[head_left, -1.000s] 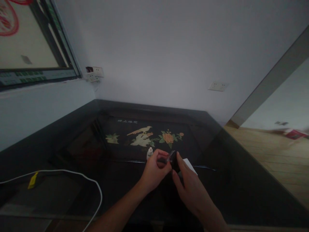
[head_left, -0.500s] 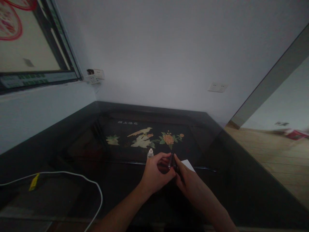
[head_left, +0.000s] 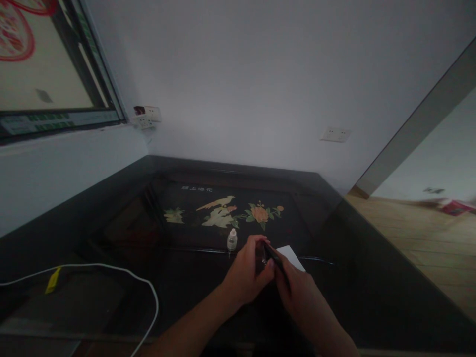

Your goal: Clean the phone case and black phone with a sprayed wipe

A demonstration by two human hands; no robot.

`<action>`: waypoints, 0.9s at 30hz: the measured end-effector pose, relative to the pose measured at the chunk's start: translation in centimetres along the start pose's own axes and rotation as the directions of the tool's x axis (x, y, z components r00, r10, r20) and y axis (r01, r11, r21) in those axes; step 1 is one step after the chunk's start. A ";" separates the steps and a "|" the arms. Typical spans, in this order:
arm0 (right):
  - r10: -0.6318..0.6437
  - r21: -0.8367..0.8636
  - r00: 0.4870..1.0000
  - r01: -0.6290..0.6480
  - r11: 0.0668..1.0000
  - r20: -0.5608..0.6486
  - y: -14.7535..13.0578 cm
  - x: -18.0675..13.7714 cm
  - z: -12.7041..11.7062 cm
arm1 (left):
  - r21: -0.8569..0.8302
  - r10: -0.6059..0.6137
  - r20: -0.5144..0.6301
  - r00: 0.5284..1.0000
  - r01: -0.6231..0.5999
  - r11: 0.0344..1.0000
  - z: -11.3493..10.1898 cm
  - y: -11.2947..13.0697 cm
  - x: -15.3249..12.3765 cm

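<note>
Both hands meet over the front of the dark table (head_left: 357,277). Held between them is a thin dark object (head_left: 274,256) with a glossy, partly clear patch; its kind I cannot make out. My left hand (head_left: 248,270) pinches its left side, thumb and fingers curved around it. Against its right side, my right hand (head_left: 297,282) is closed, its fingers partly hidden. Just left of the hands a small clear bottle (head_left: 231,242) with a white cap stands upright. A white sheet (head_left: 292,258) lies partly behind my right hand.
A white cable (head_left: 128,271) with a yellow tag (head_left: 52,280) curves across the table's left side. Inlaid bird and flower pictures decorate the tabletop. Wall sockets (head_left: 335,134) are on the wall behind. A window (head_left: 55,74) is at the left, a wooden floor (head_left: 420,238) at the right.
My hands have shifted slightly right, uncovering the bottle. The dark object has turned and now slants down to the right between the hands. More of the white sheet shows.
</note>
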State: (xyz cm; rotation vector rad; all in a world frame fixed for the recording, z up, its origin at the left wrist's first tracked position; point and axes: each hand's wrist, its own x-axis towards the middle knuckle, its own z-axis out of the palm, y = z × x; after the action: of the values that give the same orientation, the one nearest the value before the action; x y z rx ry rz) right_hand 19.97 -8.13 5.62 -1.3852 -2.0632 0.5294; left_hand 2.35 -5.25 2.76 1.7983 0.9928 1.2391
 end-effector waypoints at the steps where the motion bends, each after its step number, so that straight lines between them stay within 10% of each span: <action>1: 0.016 0.010 0.999 -0.015 1.000 -0.044 0.0 -0.1 -0.1 | -0.010 0.021 -0.011 1.000 -0.021 1.000 -0.1 -0.2 0.0; 8: 0.171 0.191 0.934 -0.114 0.975 -0.315 0.3 -0.2 -1.6 | -0.176 -0.062 -0.063 0.996 0.050 0.983 -0.4 -0.1 0.3; 17: 0.445 0.794 0.895 -0.255 0.552 -0.021 2.7 1.9 -1.8 | -0.558 -0.455 0.189 0.870 0.476 0.680 -0.3 -1.1 2.2; 21: 0.491 0.902 0.859 -0.320 0.290 0.147 4.2 3.1 -0.1 | -0.385 -0.501 -0.007 0.865 0.460 0.800 0.3 -1.6 2.3; 27: 0.602 0.936 0.780 -0.319 0.147 0.171 5.6 4.5 1.5 | 0.196 -0.214 -0.141 0.967 0.239 0.951 1.4 -2.2 1.1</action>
State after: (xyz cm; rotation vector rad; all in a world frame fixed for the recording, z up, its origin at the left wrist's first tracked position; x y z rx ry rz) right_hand 21.53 -1.89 2.19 -1.1389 -0.6328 1.4706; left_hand 3.51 -3.54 0.90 1.7237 1.4032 1.1409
